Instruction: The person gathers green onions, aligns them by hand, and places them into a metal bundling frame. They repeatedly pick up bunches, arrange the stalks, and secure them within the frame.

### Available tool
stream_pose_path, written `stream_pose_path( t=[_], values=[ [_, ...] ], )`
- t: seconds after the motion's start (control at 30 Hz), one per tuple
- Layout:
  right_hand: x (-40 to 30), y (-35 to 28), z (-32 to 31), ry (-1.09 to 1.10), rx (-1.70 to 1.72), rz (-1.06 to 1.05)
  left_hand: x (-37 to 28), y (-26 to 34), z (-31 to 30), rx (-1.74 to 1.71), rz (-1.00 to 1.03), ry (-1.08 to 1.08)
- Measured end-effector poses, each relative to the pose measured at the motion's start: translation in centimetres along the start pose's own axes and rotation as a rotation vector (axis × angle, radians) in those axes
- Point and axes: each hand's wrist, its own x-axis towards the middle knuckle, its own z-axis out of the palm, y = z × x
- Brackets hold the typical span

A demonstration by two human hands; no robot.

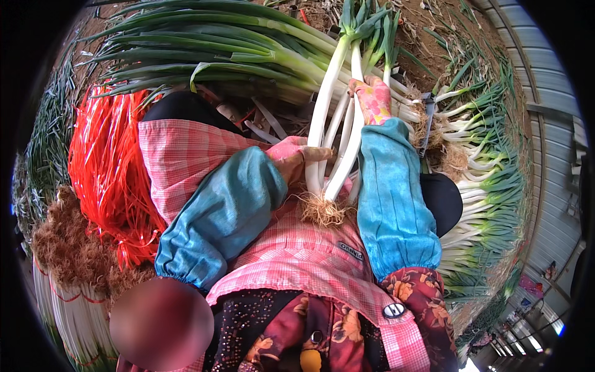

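Observation:
Several long green onions stand nearly upright before my chest, white shafts down and a tangle of pale roots at the bottom, over my pink checked apron. My right hand, in a flowered pink glove, grips the shafts just below the green leaves. Lower down, my left hand, in a soiled pink glove, closes around the shafts above the roots. Behind them a big heap of green onions lies sideways, leaves to the left and roots to the right.
Red plastic tying strips hang left of my knee. Tied onion bundles lie at lower left, roots uppermost. More onions are spread in a row along the right. A thin upright metal piece stands by the heap's root end.

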Motion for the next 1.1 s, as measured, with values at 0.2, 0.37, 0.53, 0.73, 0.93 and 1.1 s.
stream_pose_path(
  t=[0.2, 0.37, 0.53, 0.73, 0.93, 1.1],
  values=[
    [-3.8, -2.1, 2.7, 0.21, -0.132, -0.043, -0.1, -2.0, -0.7, -0.164, 0.08, -0.066],
    [-4.2, 1.1, 2.9, 0.279, -0.356, -0.149, 1.6, -3.4, 0.5, 0.151, 0.095, 0.069],
    [-4.7, -0.1, 1.2, 0.199, -0.039, -0.226, 0.2, -1.9, -0.3, 0.166, 0.119, 0.171],
    [-6.2, 1.3, -0.1, 0.022, 0.734, 0.239, 0.3, -1.6, -0.5, 0.033, 0.011, 0.118],
    [-3.4, 3.0, -0.2, 0.069, 0.624, 0.299, 1.1, -1.1, -0.7, 0.074, 0.025, 0.088],
    [-1.3, 3.3, 0.9, 0.205, -0.031, -0.014, 1.0, -0.8, -0.6, 0.244, 0.06, 0.067]
  ],
)
